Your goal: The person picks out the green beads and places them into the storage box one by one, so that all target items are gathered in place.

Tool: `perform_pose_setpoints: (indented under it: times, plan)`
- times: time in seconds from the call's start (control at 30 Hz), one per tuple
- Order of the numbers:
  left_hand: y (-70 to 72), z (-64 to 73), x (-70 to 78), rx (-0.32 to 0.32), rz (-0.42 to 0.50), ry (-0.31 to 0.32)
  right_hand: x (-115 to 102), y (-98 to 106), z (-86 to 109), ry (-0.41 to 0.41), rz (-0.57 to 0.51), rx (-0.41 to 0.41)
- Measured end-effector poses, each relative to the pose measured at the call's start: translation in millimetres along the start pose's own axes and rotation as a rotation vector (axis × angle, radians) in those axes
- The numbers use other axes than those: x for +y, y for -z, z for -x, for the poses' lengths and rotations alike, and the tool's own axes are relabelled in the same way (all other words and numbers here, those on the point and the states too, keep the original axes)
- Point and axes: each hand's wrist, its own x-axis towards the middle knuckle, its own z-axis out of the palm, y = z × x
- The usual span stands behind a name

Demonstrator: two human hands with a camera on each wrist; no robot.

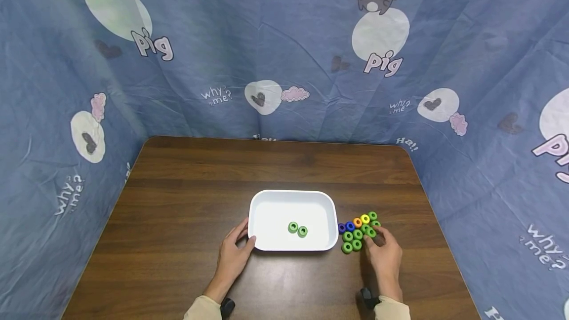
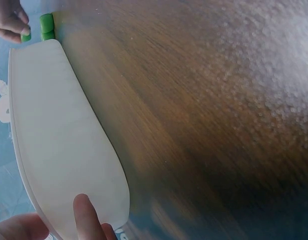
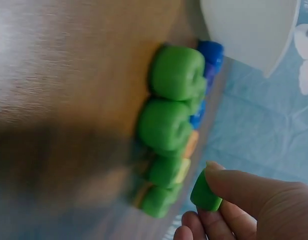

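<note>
A white tray [image 1: 293, 196] sits on the table with two green ring-shaped beads [image 1: 303, 231] inside. My left hand [image 1: 234, 253] grips its near left corner, thumb and fingers on either side of the corner. In the left wrist view a fingertip [image 2: 83, 205] lies against the tray's outer wall. To the tray's right, my right hand [image 1: 384, 256] pinches a green bead [image 3: 205, 193] between thumb and fingers, above the bead cluster. That cluster holds several green beads [image 3: 177, 73], blue and dark blue ones [image 1: 350, 226], an orange bead [image 1: 357, 222] and a yellow bead [image 1: 365, 219].
Everything stands on a brown wood-grain table [image 1: 186, 201]. A blue cloth [image 1: 200, 73] printed with pigs and hearts hangs behind the table and along both sides. Dark straps circle both wrists, below light sleeves [image 1: 392, 309].
</note>
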Motion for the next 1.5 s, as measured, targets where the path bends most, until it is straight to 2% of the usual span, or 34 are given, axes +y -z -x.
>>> perform_pose_setpoints:
  times: [0.2, 0.37, 0.53, 1.1, 1.33, 1.5]
  plan:
    - [0.1, 0.1, 0.0, 0.003, 0.002, 0.007, -19.6, 4.3, -2.8, 0.062, -0.012, 0.036]
    - [0.8, 0.1, 0.8, 0.003, 0.006, 0.012, -39.9, 4.6, -4.4, 0.147, -0.072, 0.085]
    - [0.7, 0.6, 0.6, -0.003, 0.005, 0.022, -60.2, -0.8, -0.2, 0.193, -0.079, 0.089]
    - [0.7, 1.4, 2.1, -0.008, 0.003, 0.022, -97.8, -46.6, 11.8, 0.354, -0.135, -0.025]
    - [-0.2, 2.1, 2.0, -0.005, 0.004, 0.017, -99.8, -67.9, 14.4, 0.434, -0.082, -0.039]
    - [0.2, 1.9, 1.9, -0.005, 0.004, 0.017, -100.2, -81.6, 15.9, 0.438, -0.068, -0.109]
